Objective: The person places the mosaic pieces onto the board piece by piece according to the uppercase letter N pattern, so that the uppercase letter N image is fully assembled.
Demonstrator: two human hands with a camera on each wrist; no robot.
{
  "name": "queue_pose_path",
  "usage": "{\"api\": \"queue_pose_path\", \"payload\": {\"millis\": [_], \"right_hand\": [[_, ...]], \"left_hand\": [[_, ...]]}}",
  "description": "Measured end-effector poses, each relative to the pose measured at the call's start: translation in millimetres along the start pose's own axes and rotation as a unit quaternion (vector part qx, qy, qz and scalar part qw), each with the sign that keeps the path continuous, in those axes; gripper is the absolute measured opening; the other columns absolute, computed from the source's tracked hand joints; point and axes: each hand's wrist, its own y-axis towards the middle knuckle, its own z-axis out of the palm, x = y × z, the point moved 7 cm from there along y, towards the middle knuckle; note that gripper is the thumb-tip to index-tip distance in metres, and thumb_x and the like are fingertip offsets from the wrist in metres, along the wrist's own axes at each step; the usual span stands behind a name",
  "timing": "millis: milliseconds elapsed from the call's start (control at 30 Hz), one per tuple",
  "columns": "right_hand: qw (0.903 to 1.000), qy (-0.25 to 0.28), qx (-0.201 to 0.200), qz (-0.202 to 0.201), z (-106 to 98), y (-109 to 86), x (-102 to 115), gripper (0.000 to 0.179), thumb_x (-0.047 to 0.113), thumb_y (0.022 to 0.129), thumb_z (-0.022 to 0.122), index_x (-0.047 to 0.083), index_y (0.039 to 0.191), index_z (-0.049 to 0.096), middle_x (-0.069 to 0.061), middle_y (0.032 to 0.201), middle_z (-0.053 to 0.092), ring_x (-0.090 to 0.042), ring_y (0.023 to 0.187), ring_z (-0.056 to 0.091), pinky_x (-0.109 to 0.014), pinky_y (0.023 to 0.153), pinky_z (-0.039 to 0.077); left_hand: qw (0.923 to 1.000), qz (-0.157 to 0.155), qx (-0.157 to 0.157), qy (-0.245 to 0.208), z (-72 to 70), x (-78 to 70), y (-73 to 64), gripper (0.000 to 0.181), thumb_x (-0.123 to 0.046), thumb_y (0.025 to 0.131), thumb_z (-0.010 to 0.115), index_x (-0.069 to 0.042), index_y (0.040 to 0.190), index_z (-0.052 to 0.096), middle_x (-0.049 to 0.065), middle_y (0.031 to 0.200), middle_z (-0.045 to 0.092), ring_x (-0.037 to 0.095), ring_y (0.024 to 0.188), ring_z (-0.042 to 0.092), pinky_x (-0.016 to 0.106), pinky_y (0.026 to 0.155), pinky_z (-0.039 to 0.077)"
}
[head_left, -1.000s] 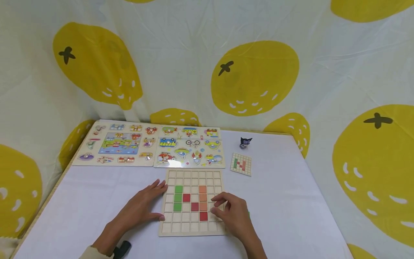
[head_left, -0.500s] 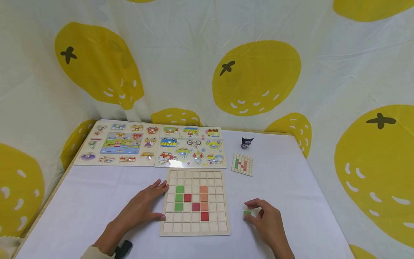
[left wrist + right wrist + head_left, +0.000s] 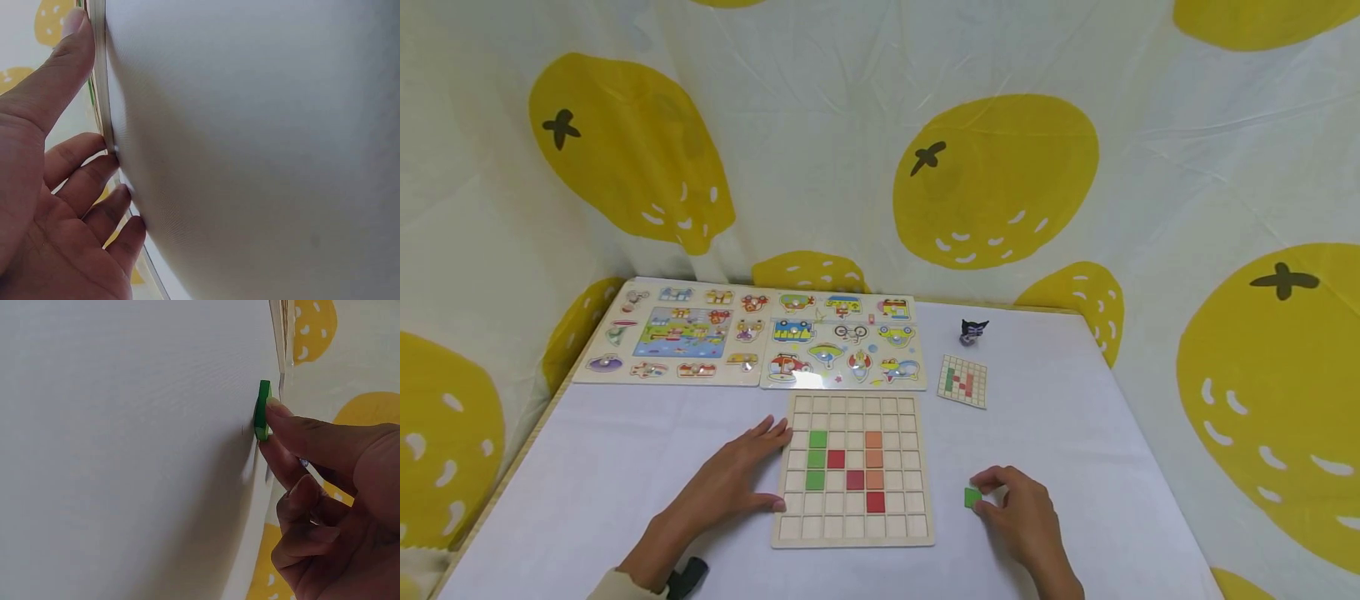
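Note:
A wooden grid board [image 3: 853,537] lies flat in the head view, with green tiles [image 3: 817,459], red tiles [image 3: 855,480] and orange tiles [image 3: 874,458] in some of its squares. Along the board's left edge rests my left hand [image 3: 722,483], fingers extended and thumb apart; the left wrist view shows the thumb [image 3: 69,59] at the edge. To the right of the board, my right hand [image 3: 1018,512] pinches a single green tile [image 3: 972,497] between thumb and forefinger. In the right wrist view this green tile [image 3: 263,411] is close to the white cloth.
A small pattern card [image 3: 962,381] with a coloured grid lies at the right, with a dark figurine [image 3: 973,332] behind it. Two picture puzzle boards [image 3: 752,342] stretch across the back left. A lemon-print curtain [image 3: 820,150] hangs behind the white-covered table [image 3: 1097,467].
My right hand has moved right, from over the board to the loose green tile, and its fingertips have come together on it. The left hand stays at the board's edge.

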Motion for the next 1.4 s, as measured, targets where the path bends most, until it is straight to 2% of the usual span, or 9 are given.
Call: {"api": "queue_pose_path", "payload": {"millis": [300, 600, 800, 1067, 1233, 1400], "right_hand": [[0.9997, -0.013, 0.02, -0.004, 4.8, -0.1, 5.1, 0.026, 0.009, 0.077, 0.091, 0.023, 0.093, 0.075, 0.007, 0.092, 0.065, -0.013, 0.078, 0.051, -0.028, 0.061, 0.039], [0.9995, 0.012, 0.018, -0.022, 8.5, -5.3, 23.6, 0.023, 0.011, 0.082, 0.089, 0.024, 0.087, 0.071, 0.009, 0.08, 0.062, -0.009, 0.067, 0.046, -0.024, 0.056, 0.036], [0.9953, 0.065, 0.028, -0.065, 23.5, -9.6, 53.3, 0.025, 0.008, 0.083, 0.088, 0.026, 0.09, 0.071, 0.011, 0.075, 0.061, -0.007, 0.063, 0.046, -0.021, 0.058, 0.038], [0.9784, 0.114, 0.082, -0.151, 49.6, -18.7, 111.5, 0.02, 0.015, 0.086, 0.087, 0.026, 0.093, 0.071, 0.011, 0.076, 0.063, -0.004, 0.06, 0.046, -0.021, 0.055, 0.039], [0.9779, 0.108, 0.091, -0.154, 67.0, -20.2, 138.2, 0.022, 0.016, 0.084, 0.089, 0.028, 0.091, 0.071, 0.014, 0.072, 0.063, -0.002, 0.059, 0.045, -0.021, 0.055, 0.038], [0.9803, 0.1, 0.09, -0.145, 83.9, -20.9, 154.6, 0.023, 0.015, 0.082, 0.09, 0.026, 0.086, 0.07, 0.016, 0.067, 0.064, 0.001, 0.062, 0.051, -0.022, 0.056, 0.039]], "left_hand": [[1.0, -0.001, 0.003, 0.0, 2.1, -0.8, 0.3, 0.106, -0.046, 0.067, 0.098, -0.011, 0.157, 0.054, 0.008, 0.167, 0.048, 0.038, 0.158, 0.038, 0.06, 0.119, 0.045], [0.9998, -0.017, 0.012, -0.005, 2.9, 0.2, 0.9, 0.107, -0.044, 0.067, 0.099, -0.011, 0.157, 0.053, 0.008, 0.168, 0.046, 0.037, 0.16, 0.036, 0.06, 0.12, 0.044], [0.9995, -0.026, 0.018, 0.008, 5.1, 1.6, 2.3, 0.106, -0.046, 0.067, 0.098, -0.013, 0.157, 0.054, 0.006, 0.168, 0.047, 0.035, 0.16, 0.036, 0.058, 0.12, 0.045], [0.9994, -0.03, 0.014, 0.008, 1.5, 1.1, 2.5, 0.105, -0.046, 0.067, 0.098, -0.014, 0.157, 0.054, 0.006, 0.167, 0.048, 0.034, 0.159, 0.038, 0.062, 0.115, 0.048], [0.9996, -0.023, 0.012, 0.01, 1.6, 0.2, 3.1, 0.105, -0.047, 0.067, 0.098, -0.014, 0.157, 0.054, 0.006, 0.167, 0.047, 0.035, 0.159, 0.039, 0.061, 0.114, 0.049], [0.9996, -0.021, 0.012, 0.01, 1.1, 0.0, 2.8, 0.104, -0.047, 0.067, 0.098, -0.014, 0.156, 0.055, 0.006, 0.167, 0.047, 0.034, 0.158, 0.039, 0.062, 0.113, 0.05]]}}
